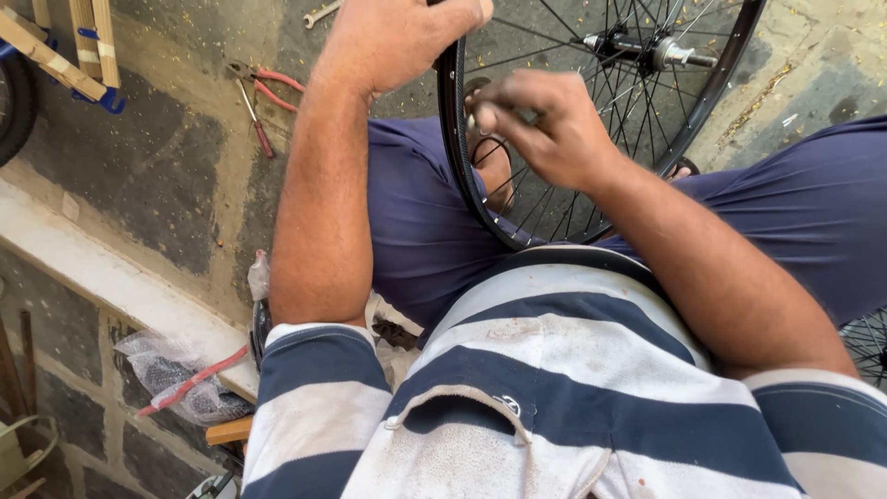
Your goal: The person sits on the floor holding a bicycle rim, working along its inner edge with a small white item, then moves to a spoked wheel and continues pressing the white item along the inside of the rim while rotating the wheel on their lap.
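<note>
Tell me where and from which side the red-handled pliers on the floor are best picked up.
Judging by their pose, grip the pliers by the two red handles, which lie spread apart and pointing toward the person, reaching from above with the left hand, which is nearer. The metal jaws point away, up-left, and offer less to hold.

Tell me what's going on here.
A person in a striped shirt sits with a bicycle wheel standing upright between their knees. The left hand grips the top of the rim, steadying it. The right hand is at the spokes just inside the rim, fingers pinched together on something too small to make out. Red-handled pliers and a spanner lie on the concrete floor to the left, untouched.
</note>
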